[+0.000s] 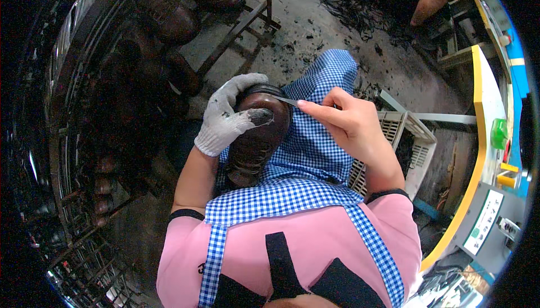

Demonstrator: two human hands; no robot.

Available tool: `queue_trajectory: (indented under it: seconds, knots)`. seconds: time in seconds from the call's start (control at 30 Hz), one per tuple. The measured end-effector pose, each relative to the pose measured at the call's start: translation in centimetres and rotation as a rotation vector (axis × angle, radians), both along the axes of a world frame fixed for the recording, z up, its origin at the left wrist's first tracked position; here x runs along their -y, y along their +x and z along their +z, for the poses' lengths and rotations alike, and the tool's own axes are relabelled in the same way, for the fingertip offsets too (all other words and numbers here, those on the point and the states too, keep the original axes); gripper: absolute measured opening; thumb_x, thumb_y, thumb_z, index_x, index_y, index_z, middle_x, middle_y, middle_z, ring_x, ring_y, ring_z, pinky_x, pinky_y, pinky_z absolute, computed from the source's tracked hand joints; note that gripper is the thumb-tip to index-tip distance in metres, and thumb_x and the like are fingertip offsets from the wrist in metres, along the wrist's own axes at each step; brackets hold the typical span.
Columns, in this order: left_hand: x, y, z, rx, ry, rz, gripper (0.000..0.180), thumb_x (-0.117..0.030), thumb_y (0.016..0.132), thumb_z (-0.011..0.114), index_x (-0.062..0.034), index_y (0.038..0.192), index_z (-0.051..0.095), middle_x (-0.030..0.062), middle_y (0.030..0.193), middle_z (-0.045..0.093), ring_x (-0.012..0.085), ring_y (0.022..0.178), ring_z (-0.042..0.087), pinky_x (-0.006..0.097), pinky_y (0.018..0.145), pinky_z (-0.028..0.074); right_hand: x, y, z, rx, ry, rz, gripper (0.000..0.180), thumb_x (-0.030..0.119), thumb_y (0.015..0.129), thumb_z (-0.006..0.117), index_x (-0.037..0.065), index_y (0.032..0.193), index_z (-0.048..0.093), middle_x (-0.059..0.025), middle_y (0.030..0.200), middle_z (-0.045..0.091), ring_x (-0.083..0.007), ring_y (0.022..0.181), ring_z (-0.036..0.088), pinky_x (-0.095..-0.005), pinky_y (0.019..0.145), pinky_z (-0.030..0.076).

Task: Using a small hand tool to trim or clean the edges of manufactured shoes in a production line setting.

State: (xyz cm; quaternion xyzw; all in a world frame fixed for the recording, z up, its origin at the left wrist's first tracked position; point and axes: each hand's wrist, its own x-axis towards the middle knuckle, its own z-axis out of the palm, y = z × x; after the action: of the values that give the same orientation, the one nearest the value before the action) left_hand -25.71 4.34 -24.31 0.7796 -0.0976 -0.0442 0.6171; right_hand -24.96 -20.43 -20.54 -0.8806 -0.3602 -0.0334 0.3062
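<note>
Apron: we wore blue-and-white checks [284, 198] over a pink shirt [236, 246], the cloth spread across our lap.
Shoe: the dark brown leather shoe [261, 134] lay over our lap between our hands, its rounded toe pointing away from us and its laced part toward us.
Gloved left hand: in a pale knitted glove, our left hand [225, 114] gripped the toe, fingers curled round the far side and the dark-stained thumb pressed on the upper.
Bare right hand: our right hand [351, 119] pinched a slim, tapered tool [287, 100], index finger stretched along it; its tip was at the toe's edge, though we could not tell whether it touched.
Crate: a cream slotted crate [421, 158] stood beyond our right forearm.
Tabletop: to our right curved a yellow-edged tabletop [488, 97] with a green object [499, 134] on it.
Rack: ahead on our left, brown shoes [169, 18] sat by a dark frame [232, 39].
Floor: farther off, black scraps [360, 13] littered the concrete near another person's bare limb [430, 3].
</note>
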Motion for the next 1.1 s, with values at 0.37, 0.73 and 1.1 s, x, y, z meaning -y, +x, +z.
queue_trajectory:
  seconds: [0.37,0.73,1.1]
  knots:
    - [-0.4,0.1,0.4,-0.006,-0.056,0.001,0.059,-0.022,0.064,0.077,0.0004,0.113,0.052,0.0109,0.108,0.057,0.0193,0.100,0.055,0.030,0.089,0.042,-0.5,-0.1,-0.4,0.024,0.082,-0.082,0.037,0.000,0.073,0.064,0.019,0.104,0.065,-0.0043,0.069,0.051,-0.0165,0.054,0.051,-0.0257,0.047,0.041]
    - [-0.4,0.0,-0.3,-0.063,-0.114,-0.022,0.058,-0.020,0.064,0.077,0.0006,0.113,0.052,0.0106,0.107,0.058,0.0188,0.099,0.056,0.030,0.089,0.043,-0.7,-0.2,1.0,0.044,-0.018,-0.029,0.044,-0.001,0.067,0.063,0.022,0.105,0.064,-0.0027,0.067,0.048,-0.0180,0.053,0.050,-0.0283,0.046,0.039]
    - [-0.5,0.1,-0.2,-0.068,-0.128,0.021,0.058,-0.022,0.062,0.078,0.0001,0.110,0.054,0.0107,0.107,0.058,0.0190,0.099,0.056,0.030,0.089,0.042,-0.4,0.0,-0.1,-0.010,0.089,-0.086,0.040,-0.001,0.069,0.064,0.020,0.103,0.065,-0.0048,0.069,0.051,-0.0179,0.053,0.051,-0.0267,0.046,0.040]
